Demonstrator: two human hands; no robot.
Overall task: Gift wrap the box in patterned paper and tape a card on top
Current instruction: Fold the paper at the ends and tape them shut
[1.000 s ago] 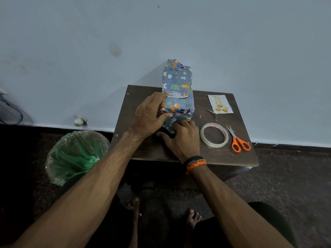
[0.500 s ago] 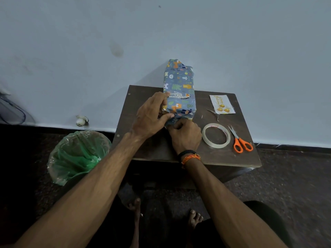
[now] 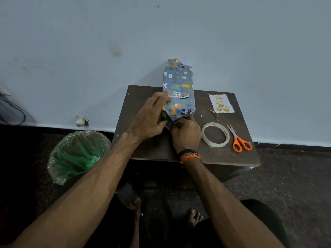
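The box (image 3: 179,90), wrapped in blue paper printed with animals and leaves, lies on the dark wooden tabletop (image 3: 152,149) with its long axis running away from the person toward the wall; its far end juts past the tabletop's back edge with loose paper sticking up there. The near end sits right between the two hands. The left hand (image 3: 150,119) curls against the box's left side, fingers laid over the top edge and thumb turned in toward the near end. The right hand (image 3: 186,135), fingers bent, seems to pinch the folded flap of paper at that near end, though the fingertips are hidden behind the knuckles. A black band and an orange thread (image 3: 189,155) circle the right wrist.

Just right of the right hand a roll of clear tape (image 3: 215,134) lies flat, and beyond it orange-handled scissors (image 3: 240,140) with blades pointing away. Farther back on that side lies the card (image 3: 221,103), face up, with gold printing, apart from the box.

On the floor, left of the left forearm, stands a bin lined with a green plastic bag (image 3: 77,154); what it holds is too dim to make out.
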